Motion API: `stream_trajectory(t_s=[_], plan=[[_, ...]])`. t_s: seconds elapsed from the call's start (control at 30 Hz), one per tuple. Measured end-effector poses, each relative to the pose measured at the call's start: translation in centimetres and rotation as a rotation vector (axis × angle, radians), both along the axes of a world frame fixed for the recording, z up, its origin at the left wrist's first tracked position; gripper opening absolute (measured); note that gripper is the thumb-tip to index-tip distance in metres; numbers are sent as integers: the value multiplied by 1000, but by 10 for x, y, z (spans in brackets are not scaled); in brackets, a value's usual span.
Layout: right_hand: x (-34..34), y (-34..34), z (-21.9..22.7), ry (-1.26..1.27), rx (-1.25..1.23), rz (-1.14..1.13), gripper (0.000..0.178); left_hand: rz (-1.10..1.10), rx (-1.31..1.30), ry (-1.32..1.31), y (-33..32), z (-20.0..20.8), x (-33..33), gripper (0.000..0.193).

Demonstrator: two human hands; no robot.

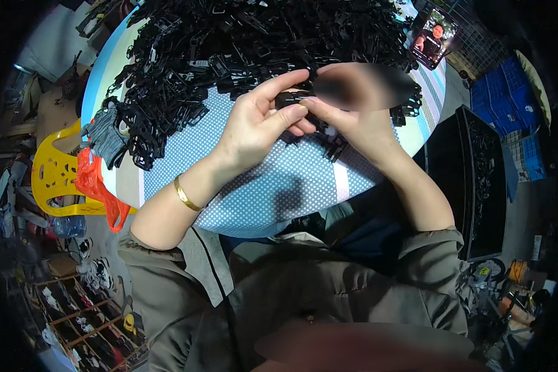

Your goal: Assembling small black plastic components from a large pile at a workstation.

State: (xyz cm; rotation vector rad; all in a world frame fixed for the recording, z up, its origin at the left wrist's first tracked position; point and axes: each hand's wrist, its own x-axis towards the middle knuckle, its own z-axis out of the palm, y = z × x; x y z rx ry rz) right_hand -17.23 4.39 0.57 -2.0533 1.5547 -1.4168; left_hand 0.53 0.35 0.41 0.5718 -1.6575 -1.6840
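Above the near part of the table, my left hand pinches a small black plastic part between thumb and fingers. My right hand meets it from the other side, its thumb tip at the part's right end. A blurred patch covers most of the right fingers, so their exact hold is hidden. Just beyond both hands spreads a big heap of similar black plastic parts. A few loose black pieces lie below my right hand, near the table's front edge.
A patterned cloth covers the round-edged table. At its left lie a grey knitted glove and a red plastic bag, by a yellow chair. A phone stands far right. A black bin sits right, near blue crates.
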Motion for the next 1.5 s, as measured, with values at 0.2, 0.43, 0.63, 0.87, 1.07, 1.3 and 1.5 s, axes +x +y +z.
stream_trajectory(t_s=[0.2,0.43,0.63,0.87,1.07,1.3,1.5], plan=[[-21,5,8,-398,528,377,34,-49,62,46,-3,7,7,51],[-23,8,6,-366,407,369,24,-115,75,32,-2,8,6,49],[-61,4,27,14,407,620,19,-470,-569,-120,25,7,-1,24],[-21,29,11,566,197,420,27,-497,-959,-29,31,-10,-6,25],[-21,25,11,644,-24,183,19,329,-1154,-719,-23,12,25,20],[1,40,-23,847,-223,277,17,358,-1072,-1126,-31,4,27,20],[0,54,-20,782,-74,367,27,561,-960,-773,-35,11,29,17]])
